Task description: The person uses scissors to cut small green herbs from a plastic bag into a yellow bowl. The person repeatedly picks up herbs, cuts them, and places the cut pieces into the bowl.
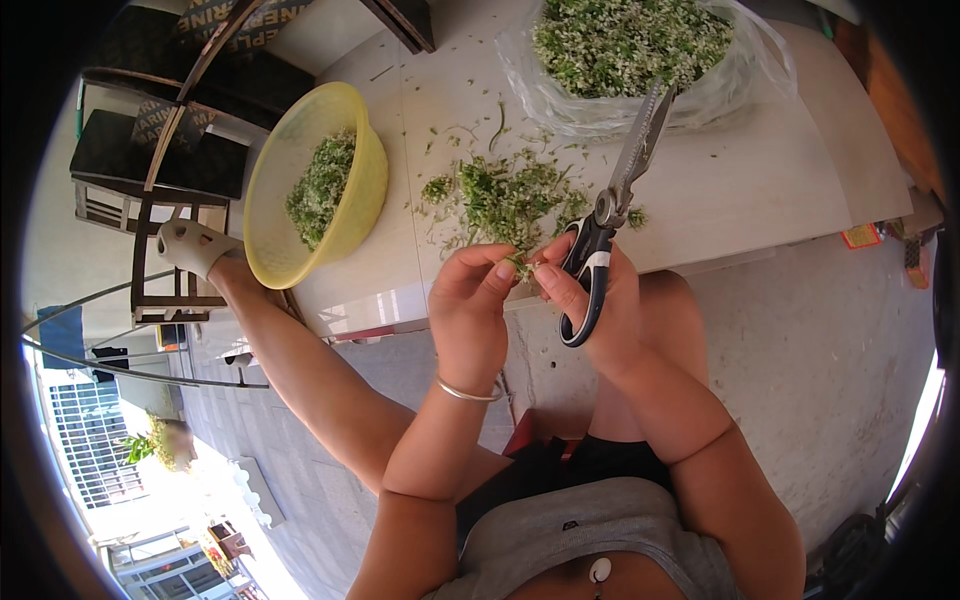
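Note:
My left hand (474,300) pinches a small flower sprig (519,264) with green stems and whitish blossoms between thumb and fingertips. My right hand (600,300) has its thumb and fingertips at the same sprig. Kitchen scissors (611,202) with black and white handles hang on my right hand, a thumb through one loop, blades pointing away from me and slightly parted. Just beyond my hands, a loose heap of cut flower heads (510,195) lies on the pale tabletop (765,180), with stem bits scattered around it.
A yellow plastic basin (379,180) holding flower heads stands tilted in view at left. A clear plastic bag (585,120) full of blossoms lies at the far side. Wooden stools (142,255) and dark printed boxes (157,150) are at left. My legs (322,382) extend beside the table.

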Tool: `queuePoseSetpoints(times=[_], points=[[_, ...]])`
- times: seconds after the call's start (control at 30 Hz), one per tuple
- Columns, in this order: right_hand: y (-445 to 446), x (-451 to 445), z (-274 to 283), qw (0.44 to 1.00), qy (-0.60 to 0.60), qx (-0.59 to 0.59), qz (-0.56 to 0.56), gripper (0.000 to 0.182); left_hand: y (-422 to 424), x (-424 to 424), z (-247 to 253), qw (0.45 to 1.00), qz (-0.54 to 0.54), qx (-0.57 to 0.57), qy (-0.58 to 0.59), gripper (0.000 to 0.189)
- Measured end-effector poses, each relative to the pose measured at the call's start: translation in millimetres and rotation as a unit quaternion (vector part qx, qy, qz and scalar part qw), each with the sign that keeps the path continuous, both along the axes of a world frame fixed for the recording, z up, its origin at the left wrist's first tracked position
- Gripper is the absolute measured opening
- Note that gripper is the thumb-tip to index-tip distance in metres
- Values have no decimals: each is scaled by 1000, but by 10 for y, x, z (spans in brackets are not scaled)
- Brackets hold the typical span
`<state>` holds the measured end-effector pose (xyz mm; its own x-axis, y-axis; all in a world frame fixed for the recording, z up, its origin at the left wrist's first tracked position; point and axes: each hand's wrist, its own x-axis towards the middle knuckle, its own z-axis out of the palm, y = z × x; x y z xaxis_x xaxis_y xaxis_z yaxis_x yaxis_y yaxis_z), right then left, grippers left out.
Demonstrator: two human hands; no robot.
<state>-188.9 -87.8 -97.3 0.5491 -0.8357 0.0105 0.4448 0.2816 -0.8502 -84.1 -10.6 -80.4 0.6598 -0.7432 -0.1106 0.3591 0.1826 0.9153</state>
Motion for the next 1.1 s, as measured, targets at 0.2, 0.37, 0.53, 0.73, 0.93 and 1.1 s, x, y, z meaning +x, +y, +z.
queuePoseSetpoints(times=[0.2,0.37,0.53,0.73,0.93,1.1], points=[[-35,24,55,998,38,48,-4,22,13,-52,-31,1000,8,6,-3,16],[15,13,-11,997,78,-8,2,25,18,-71,4,998,23,24,54,17],[56,60,-62,992,70,-85,-56,25,12,-190,88,999,26,26,24,23],[33,45,-38,993,67,-84,-54,23,22,-177,32,1000,17,21,12,25],[3,34,-17,996,62,-58,-24,22,40,-67,-32,996,-4,30,83,22],[-64,16,-13,996,64,-54,-28,23,37,-24,7,984,-56,6,168,21]])
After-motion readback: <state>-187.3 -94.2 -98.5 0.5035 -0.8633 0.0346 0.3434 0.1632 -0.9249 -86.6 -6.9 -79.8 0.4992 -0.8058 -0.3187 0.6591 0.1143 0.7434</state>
